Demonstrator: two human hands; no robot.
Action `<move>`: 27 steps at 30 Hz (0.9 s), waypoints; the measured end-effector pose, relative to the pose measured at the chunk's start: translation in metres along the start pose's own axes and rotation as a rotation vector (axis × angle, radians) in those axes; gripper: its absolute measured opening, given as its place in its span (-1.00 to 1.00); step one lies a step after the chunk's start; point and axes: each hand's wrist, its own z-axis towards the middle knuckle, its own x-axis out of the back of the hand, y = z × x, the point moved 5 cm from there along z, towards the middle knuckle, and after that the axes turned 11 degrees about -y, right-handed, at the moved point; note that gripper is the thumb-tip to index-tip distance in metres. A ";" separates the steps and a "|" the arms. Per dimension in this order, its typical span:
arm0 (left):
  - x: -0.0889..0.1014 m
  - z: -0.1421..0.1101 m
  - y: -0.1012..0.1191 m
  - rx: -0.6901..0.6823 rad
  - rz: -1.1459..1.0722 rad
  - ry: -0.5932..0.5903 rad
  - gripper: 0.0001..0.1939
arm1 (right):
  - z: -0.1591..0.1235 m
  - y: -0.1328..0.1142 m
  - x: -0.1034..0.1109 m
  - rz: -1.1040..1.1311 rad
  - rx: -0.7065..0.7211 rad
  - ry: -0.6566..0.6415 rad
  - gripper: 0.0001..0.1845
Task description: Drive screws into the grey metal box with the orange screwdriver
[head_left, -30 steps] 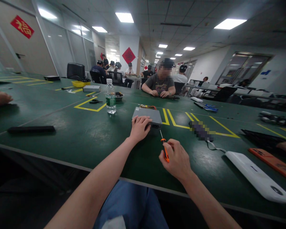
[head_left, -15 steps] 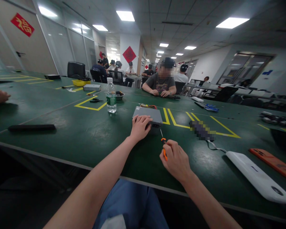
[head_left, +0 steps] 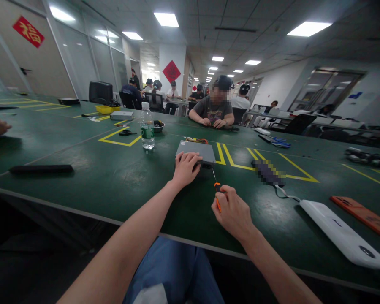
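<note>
A grey metal power supply [head_left: 199,149] lies on the green table in front of me, its bundled coloured wires coming out at the back. My left hand [head_left: 186,168] grips its near left part, with fingers over the top and thumb at the front side. In my right hand [head_left: 232,210] is a screwdriver [head_left: 217,186] with an orange and black handle, the fingers closed around it. The thin shaft points up and away, and its tip meets the front right corner of the power supply. The exact contact at the tip is too small to make out.
A water bottle [head_left: 147,128] stands behind left, beside a metal bowl [head_left: 158,126]. A black bar [head_left: 42,169] lies left. On the right are a white power bank [head_left: 342,232] with a cable and an orange phone [head_left: 362,215]. A person [head_left: 213,107] sits opposite.
My right hand has turned slightly around the screwdriver handle, now covering more of it. The left hand and power supply stay put. A dark object and another person's hand have left the right edge.
</note>
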 end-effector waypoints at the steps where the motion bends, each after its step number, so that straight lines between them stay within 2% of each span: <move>1: 0.000 0.000 0.000 -0.001 0.000 0.000 -0.76 | -0.001 -0.001 0.000 -0.005 0.025 0.007 -0.89; 7: 0.000 0.000 0.000 0.007 -0.006 -0.003 -0.75 | -0.003 0.006 0.009 -0.053 0.040 0.098 -0.90; 14: 0.000 0.000 0.000 0.001 -0.004 0.009 -0.76 | 0.000 -0.001 0.004 0.005 0.033 -0.019 -0.88; 23: -0.001 0.001 0.000 0.009 0.002 -0.004 -0.75 | -0.002 0.006 0.008 -0.026 -0.002 0.077 -0.87; 27: 0.001 0.001 0.000 0.004 0.004 -0.002 -0.76 | 0.001 0.002 0.006 0.003 0.014 0.014 -0.90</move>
